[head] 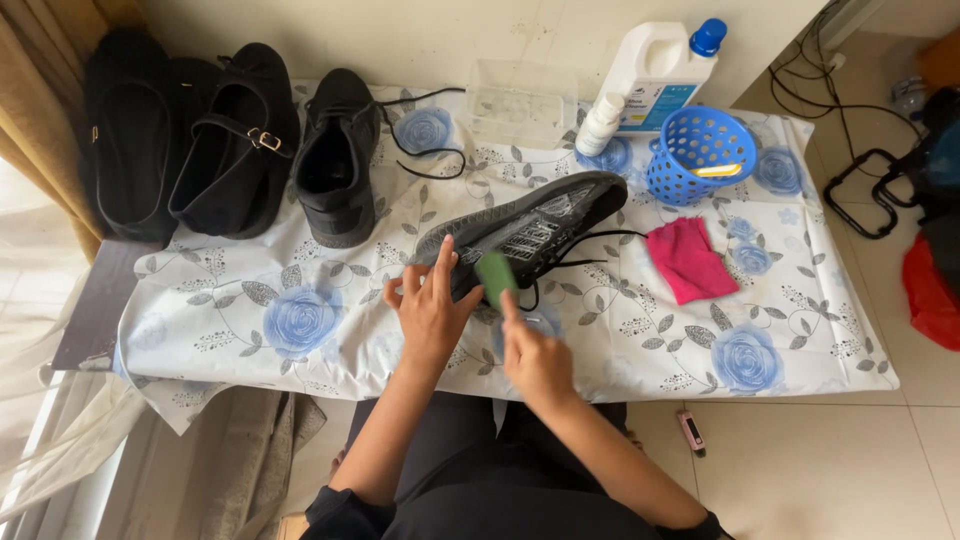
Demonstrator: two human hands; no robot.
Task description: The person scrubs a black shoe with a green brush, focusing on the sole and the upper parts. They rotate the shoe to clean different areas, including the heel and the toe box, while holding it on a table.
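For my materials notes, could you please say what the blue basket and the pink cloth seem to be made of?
The blue basket looks like moulded plastic: glossy, rigid, with a regular grid of holes. The pink cloth seems a soft matte textile, perhaps microfibre, lying folded and slightly rumpled.

One head-worn camera looks steeply down, close over the cloth-covered table (300, 330), floor at right.

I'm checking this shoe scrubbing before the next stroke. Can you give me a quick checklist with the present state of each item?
1. Left hand steadies the black shoe: ok.
2. Right hand grips the green brush: ok.
3. Brush touches the sole: ok.
4. Pink cloth lies beside the shoe: ok.
5. Cleaner jug capped: ok.
6. Bristles wet: cannot tell.
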